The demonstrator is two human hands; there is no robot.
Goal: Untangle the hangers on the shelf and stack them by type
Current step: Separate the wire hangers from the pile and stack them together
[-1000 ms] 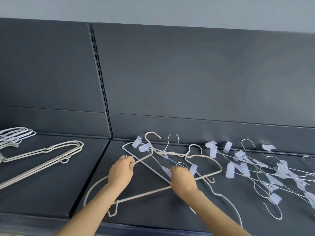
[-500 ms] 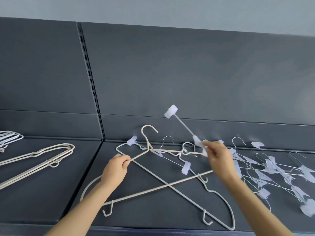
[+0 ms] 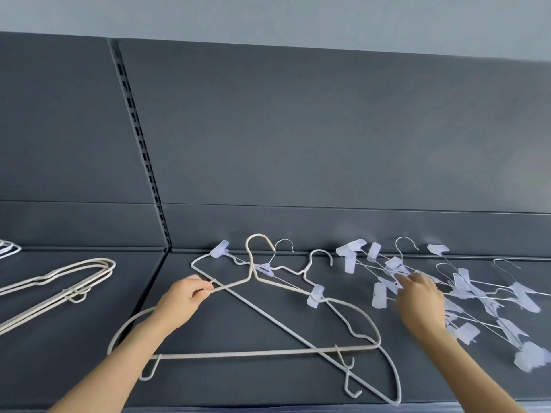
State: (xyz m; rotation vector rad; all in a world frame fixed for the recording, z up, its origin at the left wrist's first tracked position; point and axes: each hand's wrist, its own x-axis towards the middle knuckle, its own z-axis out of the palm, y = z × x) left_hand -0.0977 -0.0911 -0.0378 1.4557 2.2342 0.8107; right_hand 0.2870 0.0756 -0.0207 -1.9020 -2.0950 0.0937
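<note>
On the dark shelf (image 3: 98, 323) lies a tangle: a beige hanger (image 3: 253, 354), a thin white wire hanger (image 3: 283, 326) crossing it, and a clip hanger with a pale clip (image 3: 315, 295). My left hand (image 3: 182, 299) pinches the beige hanger's shoulder wire left of its hook. To the right, my right hand (image 3: 417, 296) reaches over a pile of clip hangers (image 3: 521, 296). Its curled fingertips hold the wire of a clip hanger (image 3: 380, 296) lying at the pile's left edge.
A stack of beige hangers (image 3: 74, 278) lies on the left shelf section. White wire hangers (image 3: 9, 250) show at the far left edge. A slotted upright (image 3: 140, 144) divides the grey back panel. The shelf's front edge runs along the bottom.
My right hand has carried the raised clip hanger to the right and lowered it onto the pile of clip hangers. My left hand keeps its pinch on the beige hanger.
</note>
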